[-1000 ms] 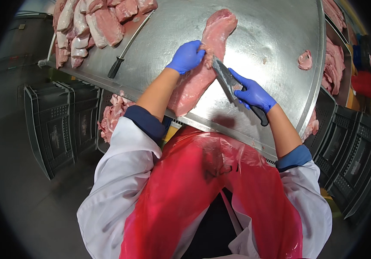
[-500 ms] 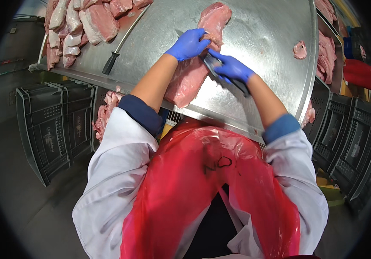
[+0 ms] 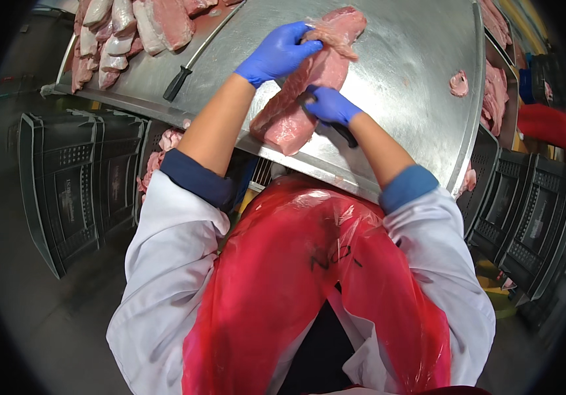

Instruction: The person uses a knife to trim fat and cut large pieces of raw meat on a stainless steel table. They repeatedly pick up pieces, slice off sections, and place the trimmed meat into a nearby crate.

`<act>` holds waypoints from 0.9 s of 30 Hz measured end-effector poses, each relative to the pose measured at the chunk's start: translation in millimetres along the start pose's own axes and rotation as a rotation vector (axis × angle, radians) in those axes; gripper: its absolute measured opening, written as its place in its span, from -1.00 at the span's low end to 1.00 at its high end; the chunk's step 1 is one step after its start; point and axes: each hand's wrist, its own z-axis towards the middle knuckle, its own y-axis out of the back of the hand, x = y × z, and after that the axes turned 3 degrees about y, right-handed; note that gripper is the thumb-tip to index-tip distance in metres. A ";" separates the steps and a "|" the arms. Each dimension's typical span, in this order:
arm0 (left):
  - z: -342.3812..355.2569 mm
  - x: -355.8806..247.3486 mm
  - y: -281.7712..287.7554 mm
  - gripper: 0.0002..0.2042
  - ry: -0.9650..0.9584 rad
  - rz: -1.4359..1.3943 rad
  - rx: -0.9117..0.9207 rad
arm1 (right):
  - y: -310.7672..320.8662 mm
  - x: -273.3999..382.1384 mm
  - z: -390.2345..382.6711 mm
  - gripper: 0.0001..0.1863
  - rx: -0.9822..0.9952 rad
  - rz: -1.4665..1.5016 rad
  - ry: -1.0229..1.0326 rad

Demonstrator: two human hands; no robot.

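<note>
A long pink slab of meat [image 3: 306, 105] lies lengthwise on the steel table [image 3: 401, 85], its near end close to the front edge. My left hand [image 3: 277, 54], in a blue glove, is closed near its far part and pinches a loose strip of trimming [image 3: 335, 41] lying across the top. My right hand [image 3: 331, 106], also gloved, is wrapped round a knife [image 3: 346, 136] at the slab's right side. The dark handle sticks out below the palm; the blade is mostly hidden by the hand and meat.
Several meat pieces [image 3: 115, 39] are heaped at the far left, beside a sharpening steel [image 3: 179, 82]. A small scrap [image 3: 458, 83] lies on the right. Dark crates [image 3: 66, 178] stand left and right below the table, and more meat [image 3: 493, 95] sits beyond its right edge.
My right hand with the knife has drawn back left and nearer me along the slab. My left hand has moved slightly left and up, and the strip is now spread over the slab's top.
</note>
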 end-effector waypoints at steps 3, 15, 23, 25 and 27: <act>-30.0 7.8 33.6 -0.69 -0.028 -0.042 -0.099 | -8.3 12.0 -81.9 -0.23 0.161 0.116 -0.045; -37.0 -65.8 50.4 -0.85 -0.258 -0.286 -0.133 | -48.8 49.7 -80.6 -0.19 0.157 0.279 -0.013; -34.8 -147.0 68.9 -0.84 -0.317 -0.154 -0.081 | -59.0 69.0 -72.7 -0.16 0.189 0.572 -0.011; -33.4 -165.7 79.0 -0.83 -0.223 -0.130 -0.019 | -63.3 60.1 -117.9 -0.14 0.203 0.650 0.043; -31.6 -190.0 63.4 -0.82 -0.233 -0.205 0.061 | -50.4 74.1 -124.5 -0.13 0.181 0.562 0.046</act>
